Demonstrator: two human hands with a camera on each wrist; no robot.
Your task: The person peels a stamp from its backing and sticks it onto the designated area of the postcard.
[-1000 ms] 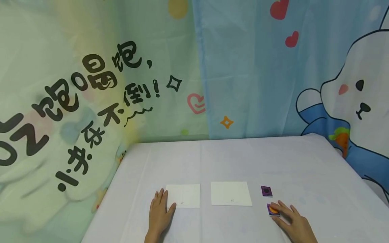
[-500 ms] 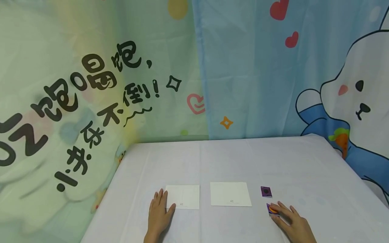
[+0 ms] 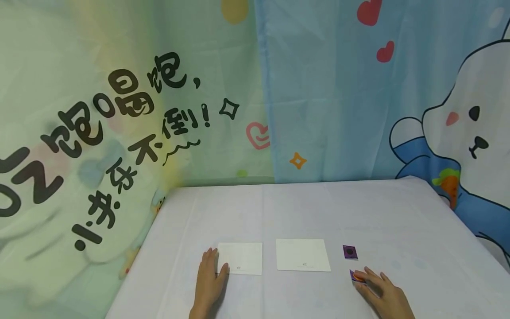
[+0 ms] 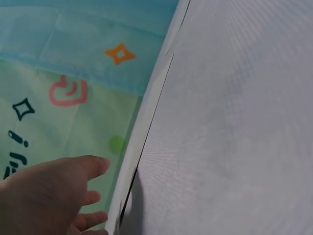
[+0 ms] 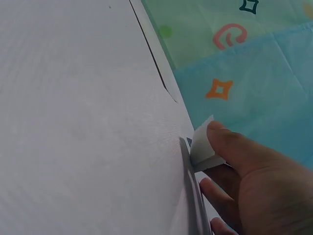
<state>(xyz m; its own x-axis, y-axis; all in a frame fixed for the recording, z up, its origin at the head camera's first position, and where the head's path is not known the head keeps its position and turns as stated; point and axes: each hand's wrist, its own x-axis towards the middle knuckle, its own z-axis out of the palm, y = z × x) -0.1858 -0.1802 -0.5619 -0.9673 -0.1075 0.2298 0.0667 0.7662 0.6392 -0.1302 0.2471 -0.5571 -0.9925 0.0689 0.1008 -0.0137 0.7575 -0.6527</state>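
Note:
My left hand rests flat at the left edge of a white paper card, its thumb by the card's lower left corner. In the left wrist view this hand shows at the lower left with nothing gripped. At the right, my right hand pinches a small purple card with an orange picture between thumb and fingers. From the right wrist, the pinched piece shows a pale side and stands tilted up off the cloth. Just beyond it lies a small dark purple card.
A second white paper card lies between the first one and the small purple cards. White cloth covers the table. Behind it hangs a printed curtain with hearts, lettering and a bear-like figure.
The card in my right hand has tilted, so less of its orange picture shows in the head view. My left fingers lie closer together than before. The other cards stay put.

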